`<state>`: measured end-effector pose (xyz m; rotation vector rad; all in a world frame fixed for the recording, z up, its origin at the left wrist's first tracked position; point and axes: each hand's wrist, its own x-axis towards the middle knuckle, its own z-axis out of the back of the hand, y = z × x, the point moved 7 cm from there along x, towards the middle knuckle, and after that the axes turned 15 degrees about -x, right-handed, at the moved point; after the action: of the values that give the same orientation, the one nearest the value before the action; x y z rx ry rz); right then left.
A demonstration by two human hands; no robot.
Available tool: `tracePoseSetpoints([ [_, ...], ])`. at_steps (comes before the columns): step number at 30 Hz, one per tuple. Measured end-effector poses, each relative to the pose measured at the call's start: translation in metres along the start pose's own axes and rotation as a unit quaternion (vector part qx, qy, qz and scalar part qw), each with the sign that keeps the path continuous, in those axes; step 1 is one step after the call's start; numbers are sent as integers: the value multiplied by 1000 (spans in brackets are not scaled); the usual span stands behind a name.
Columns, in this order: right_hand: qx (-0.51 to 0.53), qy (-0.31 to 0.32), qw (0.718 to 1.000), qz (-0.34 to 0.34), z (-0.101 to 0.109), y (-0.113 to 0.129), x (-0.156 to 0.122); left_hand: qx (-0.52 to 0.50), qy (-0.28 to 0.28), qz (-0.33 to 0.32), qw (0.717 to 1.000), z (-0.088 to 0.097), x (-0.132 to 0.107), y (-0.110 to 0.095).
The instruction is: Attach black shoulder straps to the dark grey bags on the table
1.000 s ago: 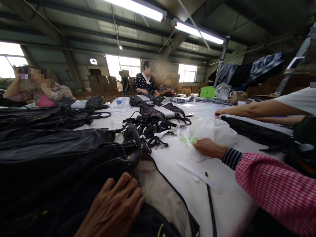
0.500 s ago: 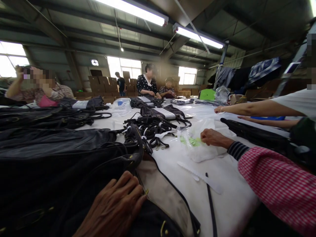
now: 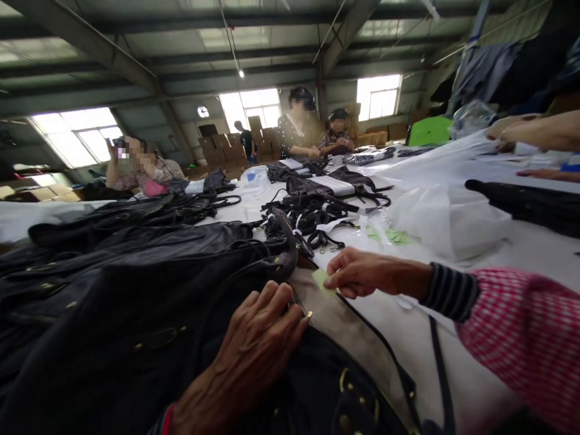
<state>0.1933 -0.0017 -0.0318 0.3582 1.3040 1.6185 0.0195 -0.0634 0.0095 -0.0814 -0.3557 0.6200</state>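
Observation:
In the head view a black bag (image 3: 149, 314) with brass fittings lies before me, its zipped mouth open on a beige lining (image 3: 344, 326). My left hand (image 3: 258, 338) has its fingers curled over the edge of that mouth, beside a brass zipper pull (image 3: 309, 316). Between thumb and fingertips my right hand (image 3: 357, 273) pinches a small pale green slip (image 3: 321, 279), held above the open bag. Beyond this hand, more green slips (image 3: 396, 235) lie in a clear plastic bag (image 3: 378, 219).
Coiled black straps (image 3: 317, 220) with metal clips lie behind the bag. More black bags (image 3: 131, 211) are stacked at left. One loose black strap (image 3: 440, 368) lies at right. A co-worker's arm (image 3: 539, 130) handles plastic sheeting (image 3: 435, 163); other people sit across the table.
My right hand has moved from the green slips toward the open bag and now carries one. My left hand stays on the bag's edge. The view has shifted right.

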Motion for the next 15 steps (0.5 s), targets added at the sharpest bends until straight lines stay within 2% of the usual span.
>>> tracePoseSetpoints([
  [3,-42,20,999,-25,-34,9,33,21,13,-16,1000,0,1,0],
  [6,-77,28,995,-51,-46,9,53,20,22,-26,999,-4,1,0],
  [9,-5,25,999,-29,-51,7,65,4,22,-25,999,-5,0,-2],
  [12,26,25,999,0,-59,3,72,-9,-18,-22,1000,1,0,-3],
  [15,-4,34,999,27,-67,6,73,-6,-92,-48,995,11,-2,-4],
])
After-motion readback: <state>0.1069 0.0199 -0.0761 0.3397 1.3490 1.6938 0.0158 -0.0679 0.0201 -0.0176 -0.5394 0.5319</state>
